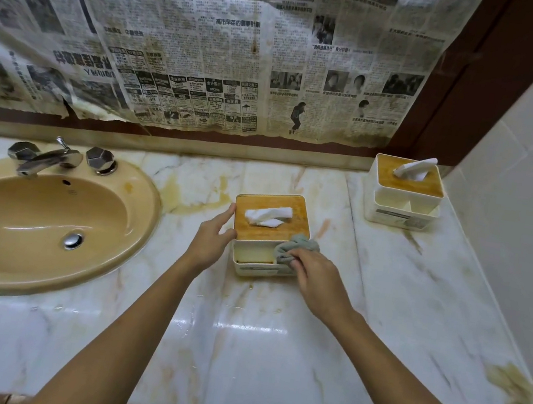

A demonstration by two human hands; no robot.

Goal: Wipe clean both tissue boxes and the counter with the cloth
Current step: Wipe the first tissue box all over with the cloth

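Two white, wood-lidded tissue boxes, near box (pixel 292 229) gripped by left hand (pixel 212 239), far box (pixel 402 216) right, one grey cloth (pixel 300 245) clutched in right hand (pixel 319 276)

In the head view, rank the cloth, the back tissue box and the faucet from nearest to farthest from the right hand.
1. Cloth: gripped in the right hand, on the near box's front corner.
2. Back tissue box: right rear corner of the counter.
3. Faucet: far left, behind the sink.
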